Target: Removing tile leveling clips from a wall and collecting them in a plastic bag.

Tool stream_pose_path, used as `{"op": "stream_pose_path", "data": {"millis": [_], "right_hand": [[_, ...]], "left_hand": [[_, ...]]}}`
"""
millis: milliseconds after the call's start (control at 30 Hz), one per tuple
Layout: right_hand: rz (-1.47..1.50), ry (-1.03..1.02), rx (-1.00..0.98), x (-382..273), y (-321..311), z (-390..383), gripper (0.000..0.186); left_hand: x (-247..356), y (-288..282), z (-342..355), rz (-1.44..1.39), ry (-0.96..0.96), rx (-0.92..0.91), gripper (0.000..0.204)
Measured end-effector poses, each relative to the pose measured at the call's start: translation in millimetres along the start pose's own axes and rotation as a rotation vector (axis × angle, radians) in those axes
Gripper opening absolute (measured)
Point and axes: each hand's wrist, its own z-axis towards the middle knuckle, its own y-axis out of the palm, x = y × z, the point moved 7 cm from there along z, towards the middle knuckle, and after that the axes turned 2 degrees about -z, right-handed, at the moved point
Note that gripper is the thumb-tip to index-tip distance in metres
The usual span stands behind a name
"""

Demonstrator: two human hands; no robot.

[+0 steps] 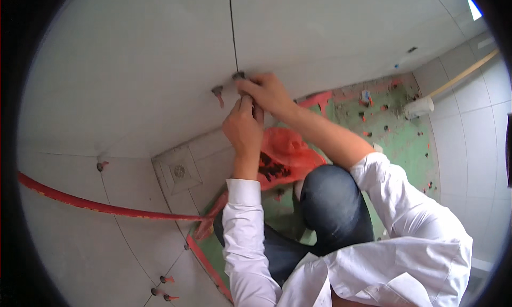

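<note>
our left hand [242,128] + right hand [271,95]: both curled, can't tell what's gripped | dark clip [238,75]: at wall seam [233,35], by our right | imo we'd go gently, keep it square

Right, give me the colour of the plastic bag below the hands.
The plastic bag is red; the head view shows it best.
</note>
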Motion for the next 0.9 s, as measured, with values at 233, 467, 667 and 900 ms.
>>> {"op": "stream_pose_path", "data": {"millis": [233,467,667,900], "right_hand": [[0.536,0.190,-0.299,20,28,-13,0.039],[-0.516,-0.289,-0.802,96,13,-124,0.045],[-0.365,-0.030,-0.260,96,-4,-72,0.053],[0.702,0.300,-0.690,56,78,6,0.061]], "left_hand": [[-100,-53,-96,-0.238,-0.387,0.203,0.029],[-151,-61,-107,-0.295,-0.537,0.280,0.045],[-129,-35,-89,-0.730,-0.686,0.104,0.045],[-75,11,-12,-1.091,-0.877,-0.233,0.038]]}}
